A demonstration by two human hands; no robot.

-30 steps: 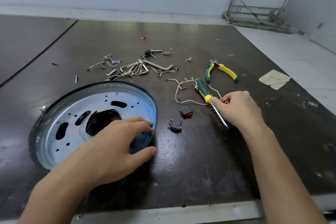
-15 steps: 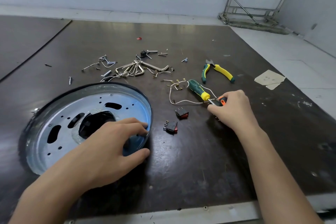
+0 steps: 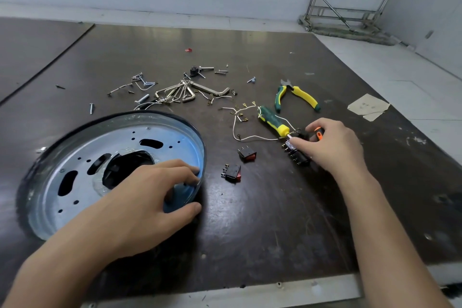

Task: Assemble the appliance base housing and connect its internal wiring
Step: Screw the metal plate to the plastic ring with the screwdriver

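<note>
Left fingers (image 3: 175, 167) hook the base housing (image 3: 82, 147) rim.

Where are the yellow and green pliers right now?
Head view, right of centre on the dark table: the pliers lie just beyond the green screwdriver, farther away than the right hand.

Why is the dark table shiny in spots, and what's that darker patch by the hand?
Head view: glare streaks the glossy table toward its far side; the left hand, gripping the metal base plate, throws a soft shadow rightward.
</note>
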